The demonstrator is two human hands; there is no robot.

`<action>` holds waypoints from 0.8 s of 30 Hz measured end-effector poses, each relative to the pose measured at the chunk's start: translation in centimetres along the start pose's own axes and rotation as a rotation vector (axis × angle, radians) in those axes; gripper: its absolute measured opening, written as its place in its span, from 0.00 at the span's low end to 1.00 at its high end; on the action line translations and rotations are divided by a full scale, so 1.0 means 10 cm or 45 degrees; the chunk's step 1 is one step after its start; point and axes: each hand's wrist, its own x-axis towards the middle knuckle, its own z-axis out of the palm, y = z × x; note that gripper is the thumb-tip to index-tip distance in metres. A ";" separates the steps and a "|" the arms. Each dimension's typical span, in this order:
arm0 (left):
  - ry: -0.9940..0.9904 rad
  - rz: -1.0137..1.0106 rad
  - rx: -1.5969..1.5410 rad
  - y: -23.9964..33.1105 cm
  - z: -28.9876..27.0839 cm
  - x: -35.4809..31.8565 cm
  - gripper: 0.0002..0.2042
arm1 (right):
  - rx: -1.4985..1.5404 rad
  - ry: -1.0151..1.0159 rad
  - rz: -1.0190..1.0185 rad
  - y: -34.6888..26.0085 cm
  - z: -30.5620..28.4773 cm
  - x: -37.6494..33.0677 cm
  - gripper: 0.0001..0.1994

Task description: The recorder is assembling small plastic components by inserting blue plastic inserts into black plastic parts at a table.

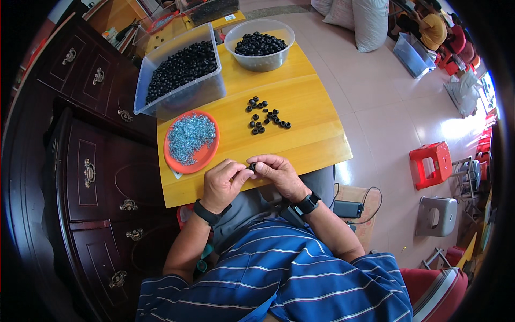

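Observation:
Above the table's near edge my two hands meet at the fingertips. My right hand [277,175] pinches a small black ring-shaped piece [252,167] between thumb and fingers. My left hand [221,183] is closed in a pinch against the same piece; whether it holds a smaller part there is hidden by the fingers. Just left of it lies an orange-red plate [202,156] bearing a heap of small, clear bluish parts [188,137]. Several loose black pieces [274,117] of the same round kind are scattered on the yellow wooden table [303,102] beyond my hands.
A clear plastic bin [185,91] and a round clear tub [261,63] hold many black pieces. A dark wooden cabinet [102,198] borders the left. Rightward on the tiled floor are a red stool [431,165], a grey stool [436,216] and white sacks [370,27]. Other people sit far right.

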 end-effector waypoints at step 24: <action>0.077 0.212 0.097 -0.02 0.09 -0.06 0.09 | 0.307 0.026 0.097 0.03 0.04 0.00 0.10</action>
